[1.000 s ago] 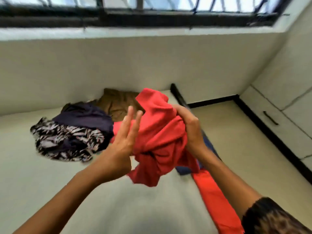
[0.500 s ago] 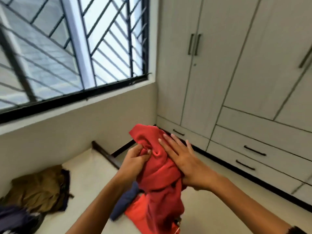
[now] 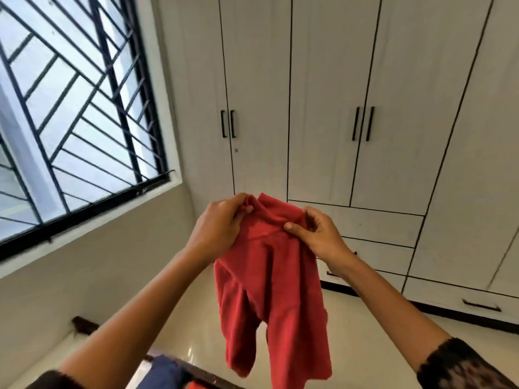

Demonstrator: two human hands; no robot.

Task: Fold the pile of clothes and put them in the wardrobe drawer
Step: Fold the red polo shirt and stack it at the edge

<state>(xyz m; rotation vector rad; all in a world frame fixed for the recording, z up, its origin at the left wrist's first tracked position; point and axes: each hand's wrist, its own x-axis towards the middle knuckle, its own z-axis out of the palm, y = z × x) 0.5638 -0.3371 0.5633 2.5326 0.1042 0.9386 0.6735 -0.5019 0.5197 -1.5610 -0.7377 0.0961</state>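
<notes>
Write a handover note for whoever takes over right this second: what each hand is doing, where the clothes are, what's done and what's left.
Left hand: grips the top edge of the red garment.
Right hand: pinches the same edge.
Red garment: held up in the air, hanging loose, not folded.
Wardrobe drawers: all shut.
Blue cloth: at the bottom edge of view; the rest of the pile is out of sight.
Done: nothing visibly folded or stored.
Left: fold the red garment, open a drawer, put it in, then the others.
</notes>
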